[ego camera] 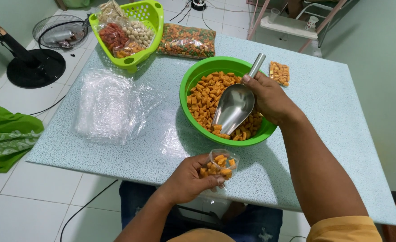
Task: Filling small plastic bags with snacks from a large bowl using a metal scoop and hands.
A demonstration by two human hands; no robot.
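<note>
Hands: two, both the person's own.
Left hand: at the near edge of the worktop, fingers closed around one small clear bag, mouth up, partly filled with orange snack pieces.
Right hand: over the bowl's right rim, wrapped around the handle of one metal scoop.
Scoop: tilted, mouth pointing down toward the near side of the bowl, its inside showing bare metal; the handle end sticks up past the fingers.
Bowl: one, green and round, at the worktop's middle, holding a heap of orange pieces; the scoop and hand cover part of the heap.
Small filled packs: one, of orange pieces, just beyond the bowl toward the far edge.
Large bag: one, clear, with mixed orange and green snacks, at the far edge between basket and bowl.
Basket: one, lime green, at the far left corner, overhanging the edge; it holds several snack packs, red, pale and orange, their count hard to make out.
Empty bags: a clear stack on the left half of the worktop; number cannot be told.
Floor: one fan, cut off at the left; one green cloth, also cut off.
Legs: in jeans, mostly hidden under the worktop.
</note>
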